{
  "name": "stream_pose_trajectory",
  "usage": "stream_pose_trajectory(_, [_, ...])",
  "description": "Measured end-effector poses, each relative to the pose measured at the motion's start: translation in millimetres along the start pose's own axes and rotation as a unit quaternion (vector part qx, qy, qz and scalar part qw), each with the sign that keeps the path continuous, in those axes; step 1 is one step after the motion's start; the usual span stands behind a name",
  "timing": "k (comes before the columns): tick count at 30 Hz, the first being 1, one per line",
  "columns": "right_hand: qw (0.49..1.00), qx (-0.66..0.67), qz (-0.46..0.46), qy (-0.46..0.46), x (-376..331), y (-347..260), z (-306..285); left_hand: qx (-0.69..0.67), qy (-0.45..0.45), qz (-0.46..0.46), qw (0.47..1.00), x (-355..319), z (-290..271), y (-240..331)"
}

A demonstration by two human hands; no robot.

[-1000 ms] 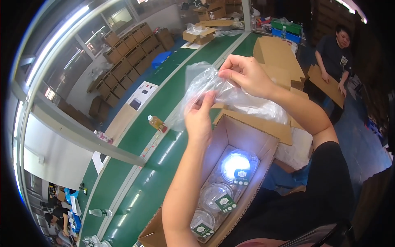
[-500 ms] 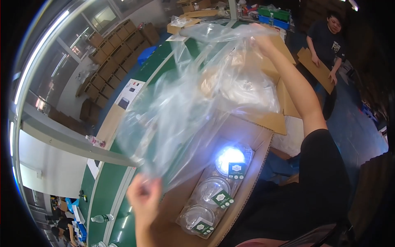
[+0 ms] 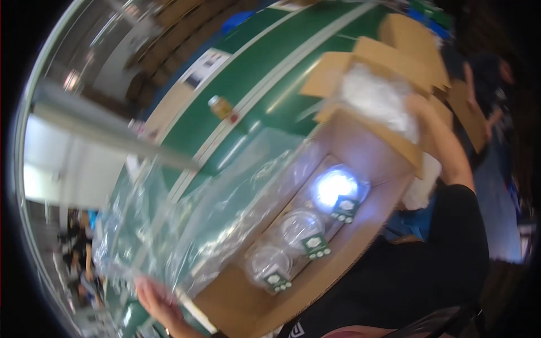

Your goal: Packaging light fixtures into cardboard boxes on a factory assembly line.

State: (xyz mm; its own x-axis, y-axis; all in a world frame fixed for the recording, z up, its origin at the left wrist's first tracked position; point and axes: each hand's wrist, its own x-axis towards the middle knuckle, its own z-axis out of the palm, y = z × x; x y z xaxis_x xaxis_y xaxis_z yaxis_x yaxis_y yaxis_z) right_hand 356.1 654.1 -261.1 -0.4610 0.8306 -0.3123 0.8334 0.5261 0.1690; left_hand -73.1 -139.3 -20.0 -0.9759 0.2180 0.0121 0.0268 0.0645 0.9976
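Left hand [image 3: 160, 301]: a clear plastic bag [image 3: 186, 219] is being gripped, near left.
Right hand [image 3: 420, 107]: grip cannot be told, being reached into the far carton [image 3: 360, 56].
Risk: the slack bag is likely being snagged on the near carton's [image 3: 253, 304] edge.

Three round containers [image 3: 301, 228] lie in a row inside the box [image 3: 372, 147], bag [image 3: 186, 219] to its left.

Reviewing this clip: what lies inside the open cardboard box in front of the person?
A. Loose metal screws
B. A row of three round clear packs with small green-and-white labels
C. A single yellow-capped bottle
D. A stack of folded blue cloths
B: the open cardboard box holds three round clear packs in a row, each with a small green-and-white label, while the left hand holds a clear plastic bag over its near end.
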Motion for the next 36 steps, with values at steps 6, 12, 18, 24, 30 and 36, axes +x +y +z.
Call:
stream_pose_trajectory(6, [0.987, 0.103, -0.097, 0.08, 2.1, 72.6, -63.5, 0.0, -0.021, 0.009, 1.0, -62.8, 7.0, -21.9])
stream_pose_trajectory(12, [0.858, 0.11, -0.449, 0.224, -160.5, -172.9, -271.4, -0.068, -0.088, -0.047, 0.993, -102.8, 48.6, -7.7])
stream_pose_trajectory(18, [0.545, 0.17, -0.8, 0.184, -222.3, -383.0, -260.6, -0.082, -0.18, 0.083, 0.977, -111.0, 90.7, 18.3])
stream_pose_trajectory(24, [0.559, 0.031, -0.828, 0.024, -235.0, -474.6, -225.9, -0.123, -0.143, 0.224, 0.956, -132.8, 86.0, 29.1])
stream_pose_trajectory(30, [0.453, 0.231, -0.856, 0.088, -224.4, -368.2, -276.6, -0.004, 0.126, 0.105, 0.986, -160.2, 28.1, 17.4])
stream_pose_trajectory(36, [0.627, -0.043, -0.775, -0.066, -263.5, -276.3, -274.6, 0.218, -0.165, -0.377, 0.885, -170.7, 38.0, 11.0])
